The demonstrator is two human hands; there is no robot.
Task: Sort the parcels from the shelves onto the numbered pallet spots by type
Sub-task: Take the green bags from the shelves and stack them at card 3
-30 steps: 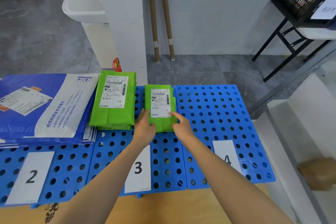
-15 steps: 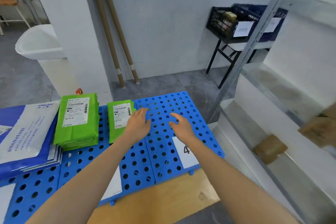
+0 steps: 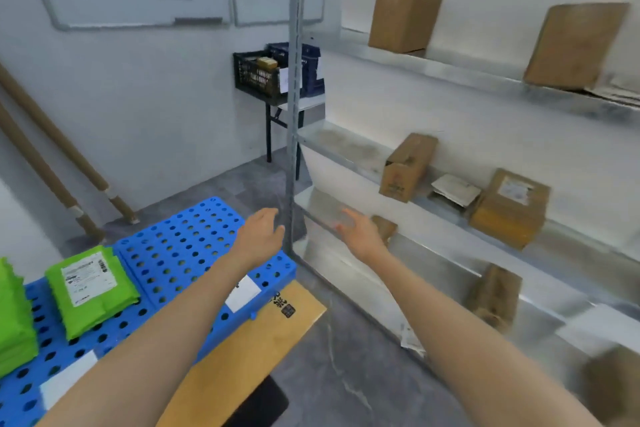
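Both my hands are empty and held out in the air. My left hand [image 3: 260, 236] hovers over the right end of the blue perforated pallet [image 3: 180, 246], fingers apart. My right hand [image 3: 358, 232] reaches toward the metal shelves [image 3: 450, 215], just in front of a small brown box [image 3: 385, 229]. A green parcel [image 3: 90, 288] with a white label lies on the pallet at the left, beside a stack of green parcels [image 3: 14, 319] at the frame's edge. Brown cardboard boxes [image 3: 407, 166] and a white envelope [image 3: 455, 189] sit on the shelves.
A vertical metal shelf post [image 3: 294, 97] stands between my two hands. A black crate [image 3: 258, 74] rests on a small table behind it. Cardboard tubes [image 3: 65, 152] lean on the wall. A flat cardboard sheet [image 3: 249, 333] lies under the pallet's near edge.
I let go of the small green parcel on the pallet, and my view has swung right to the shelves. Both hands have lifted off the pallet toward the shelves.
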